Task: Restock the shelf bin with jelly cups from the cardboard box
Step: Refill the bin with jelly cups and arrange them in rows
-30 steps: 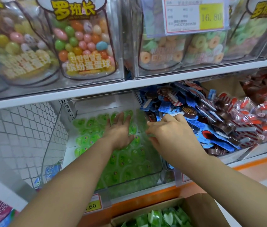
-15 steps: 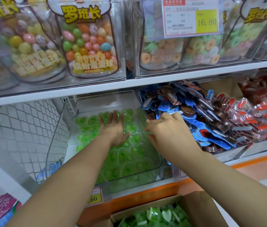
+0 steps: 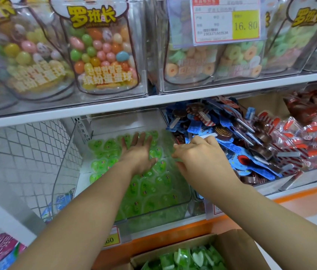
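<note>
The jelly cups (image 3: 144,184) are small, heart-shaped plastic pots with film lids. Each is probably light, with a stiff rim, a slightly yielding wall and a smooth skin that slides easily against the others. In a heap they will likely shift and roll rather than stay put, so they are best scooped in loose handfuls or taken one at a time across the rim. Pressing hard on the film lids looks risky. They lie in two places. Many fill the clear shelf bin (image 3: 66,168) on the lower shelf, piled towards its front, and more wait in the open cardboard box (image 3: 237,248) just below the shelf edge.

The left hand (image 3: 138,152) reaches deep into the bin, palm down, with its fingers straight and spread flat on top of the pile. It holds nothing and seems to be pressing or levelling the cups. The right hand (image 3: 202,158) sits at the bin's right wall, next to the neighbouring heap of lollipops (image 3: 241,145). Its fingers are curled, with the thumb towards the jelly side. It may be pinching the wall's top edge to steady the bin, but I cannot tell whether it grips anything. Both forearms stretch forward over the box, roughly parallel.
</note>
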`<action>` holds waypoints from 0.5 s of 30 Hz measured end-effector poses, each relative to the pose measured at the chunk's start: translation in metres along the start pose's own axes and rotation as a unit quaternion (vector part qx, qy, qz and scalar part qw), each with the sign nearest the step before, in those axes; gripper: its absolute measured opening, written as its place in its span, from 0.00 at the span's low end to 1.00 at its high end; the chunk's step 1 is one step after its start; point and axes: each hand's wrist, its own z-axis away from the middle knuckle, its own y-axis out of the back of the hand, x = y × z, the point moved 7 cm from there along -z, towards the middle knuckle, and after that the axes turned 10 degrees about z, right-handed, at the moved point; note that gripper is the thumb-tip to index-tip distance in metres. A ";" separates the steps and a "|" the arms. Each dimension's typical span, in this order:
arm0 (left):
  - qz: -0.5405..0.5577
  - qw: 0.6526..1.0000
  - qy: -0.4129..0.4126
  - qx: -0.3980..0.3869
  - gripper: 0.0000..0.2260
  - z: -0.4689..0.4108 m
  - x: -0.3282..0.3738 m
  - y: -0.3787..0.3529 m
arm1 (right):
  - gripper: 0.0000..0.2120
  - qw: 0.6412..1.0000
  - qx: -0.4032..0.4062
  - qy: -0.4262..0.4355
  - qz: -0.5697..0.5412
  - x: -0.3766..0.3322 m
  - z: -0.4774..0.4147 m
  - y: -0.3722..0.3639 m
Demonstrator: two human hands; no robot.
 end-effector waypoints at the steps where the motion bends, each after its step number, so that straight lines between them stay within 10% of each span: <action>1: -0.004 1.000 0.001 0.001 0.35 0.000 0.000 0.001 | 0.13 1.000 0.001 0.001 -0.003 0.000 0.000 -0.001; 15: 0.068 0.996 -0.020 0.054 0.24 0.086 -0.016 0.061 | 0.03 0.993 0.054 0.043 -0.098 -0.027 0.001 0.031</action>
